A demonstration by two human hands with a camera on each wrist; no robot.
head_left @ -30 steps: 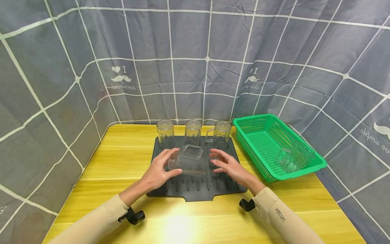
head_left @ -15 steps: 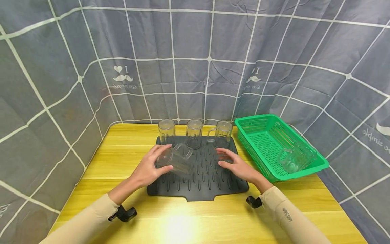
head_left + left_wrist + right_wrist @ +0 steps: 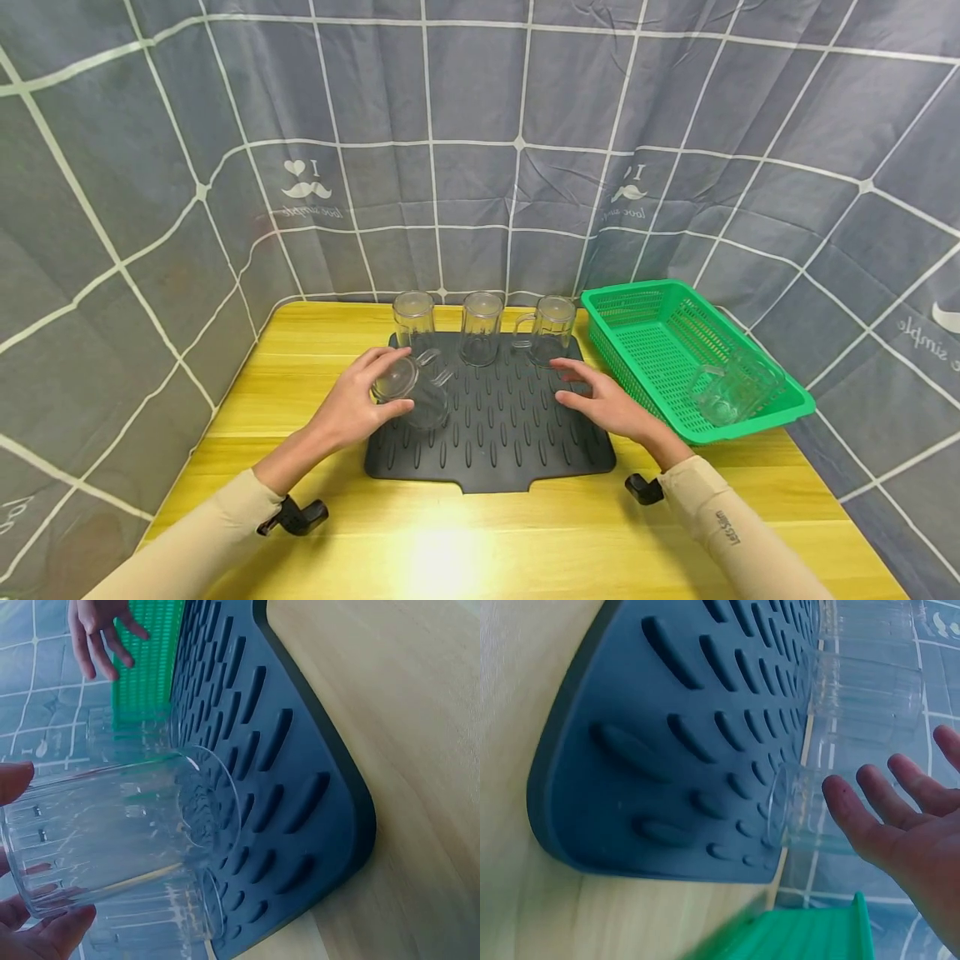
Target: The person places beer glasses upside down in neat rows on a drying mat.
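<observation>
My left hand (image 3: 352, 404) grips a clear glass mug (image 3: 427, 407) near its base, thumb on one side and fingers on the other. The mug is tipped mouth-down, its rim close over the left part of a dark ribbed drying mat (image 3: 495, 442); in the left wrist view the mug (image 3: 112, 825) shows its rim toward the ridges. Over the mat's right side, my right hand (image 3: 603, 404) hovers with fingers spread and nothing in them. Along the back of the mat stand three upside-down glass mugs: left (image 3: 414, 317), middle (image 3: 482, 327) and right (image 3: 553, 327).
A green plastic basket (image 3: 615, 367) sits right of the mat, with a glass mug (image 3: 731, 393) lying in it. Yellow wooden tabletop (image 3: 300, 333) surrounds the mat. A grey checked curtain (image 3: 465, 192) hangs behind and at both sides.
My left hand has carried the mug leftward and turned it from lying sideways to mouth-down. The right hand has drawn away to the right.
</observation>
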